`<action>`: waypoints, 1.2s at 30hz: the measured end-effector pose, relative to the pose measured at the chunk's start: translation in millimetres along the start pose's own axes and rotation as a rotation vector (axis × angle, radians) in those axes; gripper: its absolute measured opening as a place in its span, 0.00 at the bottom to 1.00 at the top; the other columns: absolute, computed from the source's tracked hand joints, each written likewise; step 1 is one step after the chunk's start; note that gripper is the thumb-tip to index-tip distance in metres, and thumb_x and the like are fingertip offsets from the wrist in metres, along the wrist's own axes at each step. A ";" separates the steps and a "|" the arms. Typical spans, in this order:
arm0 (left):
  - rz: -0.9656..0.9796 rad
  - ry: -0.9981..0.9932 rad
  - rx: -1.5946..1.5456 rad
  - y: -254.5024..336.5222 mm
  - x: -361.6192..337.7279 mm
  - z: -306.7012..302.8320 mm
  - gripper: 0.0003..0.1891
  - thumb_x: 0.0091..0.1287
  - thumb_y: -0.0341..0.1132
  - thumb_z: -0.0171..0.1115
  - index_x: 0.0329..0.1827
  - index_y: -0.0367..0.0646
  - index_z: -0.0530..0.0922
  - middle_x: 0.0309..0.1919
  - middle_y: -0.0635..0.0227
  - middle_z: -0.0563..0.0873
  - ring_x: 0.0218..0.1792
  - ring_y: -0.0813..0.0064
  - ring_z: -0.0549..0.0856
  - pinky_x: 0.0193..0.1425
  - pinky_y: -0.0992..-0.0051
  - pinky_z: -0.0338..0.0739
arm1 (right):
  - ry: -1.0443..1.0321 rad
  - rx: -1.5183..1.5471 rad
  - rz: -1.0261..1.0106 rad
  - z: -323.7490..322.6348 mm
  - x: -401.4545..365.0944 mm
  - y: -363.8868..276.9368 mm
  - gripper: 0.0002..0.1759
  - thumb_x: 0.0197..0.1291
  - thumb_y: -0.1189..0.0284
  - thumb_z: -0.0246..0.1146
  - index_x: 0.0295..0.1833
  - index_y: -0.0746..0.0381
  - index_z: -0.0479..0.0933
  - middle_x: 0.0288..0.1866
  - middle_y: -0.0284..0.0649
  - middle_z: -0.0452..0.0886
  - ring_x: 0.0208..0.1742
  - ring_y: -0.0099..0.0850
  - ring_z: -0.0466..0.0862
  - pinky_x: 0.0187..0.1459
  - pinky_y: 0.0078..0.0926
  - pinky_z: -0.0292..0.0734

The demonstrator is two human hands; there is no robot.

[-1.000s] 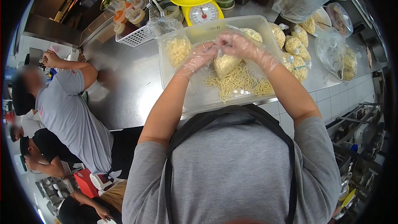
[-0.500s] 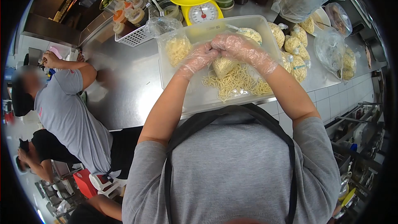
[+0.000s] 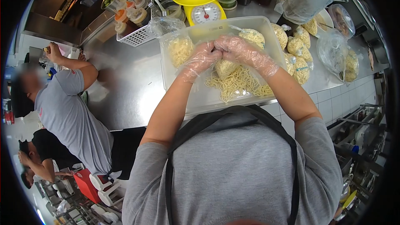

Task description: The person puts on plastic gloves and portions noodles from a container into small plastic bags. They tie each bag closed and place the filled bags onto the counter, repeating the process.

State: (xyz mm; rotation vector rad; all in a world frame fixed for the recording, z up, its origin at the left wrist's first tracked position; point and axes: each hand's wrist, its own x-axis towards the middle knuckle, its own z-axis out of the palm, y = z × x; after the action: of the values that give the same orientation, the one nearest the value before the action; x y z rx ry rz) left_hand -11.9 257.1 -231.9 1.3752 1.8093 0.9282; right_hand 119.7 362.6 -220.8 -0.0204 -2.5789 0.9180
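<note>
My left hand (image 3: 203, 59) and my right hand (image 3: 238, 51), both in clear plastic gloves, meet over a translucent plastic tub (image 3: 177, 96). Their fingers are pinched together at the top of a clear bag of noodles (image 3: 225, 68), which hangs just below them. Loose yellow noodles (image 3: 237, 84) lie in the tub under and in front of that bag. Left of my hands, an open-looking plastic bag with noodles (image 3: 181, 51) rests in the tub. Another bag of noodles (image 3: 252, 37), tied at its neck, sits at the tub's far right. My fingertips partly hide the bag's neck.
A yellow kitchen scale (image 3: 206, 13) stands behind the tub. Several tied noodle bags (image 3: 298, 46) lie to the right, near a large plastic bag (image 3: 310, 0). A white basket (image 3: 135, 37) with bottles stands back left. A co-worker in grey (image 3: 73, 96) works at the left.
My hands stay pinched at the bag's neck with only slight shifts of the fingers. The whole view has moved slightly. At the left, the co-worker's raised hand has changed position a little.
</note>
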 end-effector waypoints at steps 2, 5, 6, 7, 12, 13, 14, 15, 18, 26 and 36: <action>-0.016 -0.012 -0.018 5.1 -2.0 -0.3 0.14 0.56 0.33 0.55 0.44 0.36 0.76 0.33 0.70 0.81 0.36 0.81 0.76 0.45 0.76 0.71 | 0.010 0.055 -0.001 -3.1 -1.2 -2.6 0.10 0.45 0.80 0.60 0.37 0.62 0.73 0.39 0.44 0.76 0.42 0.43 0.76 0.45 0.33 0.72; -0.020 -0.068 -0.071 3.7 -2.4 -1.8 0.13 0.57 0.33 0.54 0.43 0.38 0.76 0.31 0.71 0.80 0.34 0.82 0.75 0.42 0.78 0.71 | -0.133 -0.043 0.115 -10.2 0.1 -4.2 0.09 0.44 0.80 0.60 0.34 0.63 0.70 0.38 0.43 0.75 0.39 0.41 0.75 0.42 0.32 0.71; -0.021 -0.067 -0.071 1.5 -2.7 -1.8 0.13 0.57 0.33 0.54 0.43 0.38 0.76 0.31 0.71 0.80 0.34 0.82 0.75 0.42 0.78 0.71 | -0.133 -0.042 0.115 -10.7 -0.7 -3.0 0.09 0.44 0.80 0.60 0.34 0.63 0.70 0.38 0.43 0.75 0.39 0.41 0.75 0.42 0.32 0.71; -0.036 -0.096 -0.213 -1.3 -3.1 -1.4 0.12 0.58 0.34 0.54 0.42 0.38 0.76 0.29 0.72 0.79 0.33 0.82 0.75 0.41 0.79 0.70 | -0.107 -0.007 0.131 -11.4 -1.9 -1.5 0.09 0.43 0.79 0.61 0.32 0.63 0.68 0.35 0.42 0.75 0.36 0.40 0.74 0.40 0.31 0.70; -0.045 -0.116 -0.468 6.1 -9.6 -3.1 0.09 0.59 0.35 0.54 0.38 0.40 0.77 0.25 0.74 0.76 0.28 0.84 0.72 0.35 0.81 0.68 | -0.115 0.036 0.204 -16.0 -0.3 1.2 0.09 0.42 0.76 0.61 0.28 0.62 0.67 0.26 0.41 0.73 0.28 0.35 0.71 0.34 0.28 0.69; -0.114 -0.138 -0.399 8.7 -9.2 -5.5 0.09 0.59 0.36 0.55 0.37 0.41 0.76 0.25 0.75 0.75 0.28 0.84 0.72 0.35 0.82 0.68 | -0.138 0.094 0.266 -19.8 0.2 -1.1 0.08 0.41 0.77 0.60 0.27 0.62 0.66 0.24 0.37 0.71 0.28 0.31 0.70 0.33 0.27 0.68; -0.183 -0.158 -0.328 10.0 -8.3 -7.1 0.09 0.60 0.37 0.55 0.35 0.41 0.76 0.25 0.75 0.75 0.28 0.84 0.72 0.34 0.82 0.68 | -0.159 0.151 0.328 -22.4 1.0 -2.6 0.08 0.40 0.78 0.59 0.26 0.61 0.65 0.22 0.34 0.68 0.28 0.27 0.68 0.33 0.25 0.67; -0.183 -0.159 -0.328 8.5 -7.4 -6.6 0.09 0.60 0.37 0.55 0.35 0.41 0.76 0.25 0.75 0.75 0.28 0.84 0.72 0.34 0.82 0.68 | -0.159 0.152 0.328 -21.7 0.0 0.9 0.08 0.40 0.78 0.59 0.26 0.61 0.65 0.22 0.34 0.68 0.28 0.27 0.68 0.33 0.25 0.67; -0.183 -0.163 -0.299 2.4 -5.5 -3.1 0.09 0.60 0.38 0.55 0.34 0.42 0.76 0.25 0.75 0.75 0.27 0.83 0.71 0.33 0.82 0.67 | -0.138 0.192 0.312 -16.7 -3.6 11.9 0.08 0.40 0.78 0.58 0.27 0.61 0.66 0.23 0.32 0.67 0.29 0.22 0.66 0.33 0.23 0.66; -0.220 -0.095 -0.379 -5.6 -2.1 -1.5 0.08 0.59 0.36 0.57 0.34 0.41 0.76 0.23 0.74 0.75 0.25 0.84 0.72 0.30 0.82 0.67 | 0.028 -0.209 -0.144 -13.9 -1.4 3.7 0.08 0.44 0.78 0.62 0.30 0.61 0.69 0.28 0.40 0.73 0.34 0.40 0.75 0.38 0.33 0.71; -0.161 -0.081 -0.301 1.7 -4.6 -3.4 0.07 0.60 0.35 0.56 0.33 0.40 0.76 0.21 0.73 0.75 0.23 0.84 0.72 0.29 0.81 0.67 | -0.073 -0.231 -0.056 -15.9 1.1 -7.6 0.05 0.48 0.74 0.60 0.33 0.61 0.77 0.35 0.47 0.78 0.41 0.46 0.77 0.41 0.39 0.73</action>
State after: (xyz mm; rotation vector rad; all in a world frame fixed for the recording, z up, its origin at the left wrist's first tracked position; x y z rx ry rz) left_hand -12.9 252.5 -228.3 1.0497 1.6167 0.9973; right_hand 125.5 366.4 -204.6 0.0213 -2.7254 0.6072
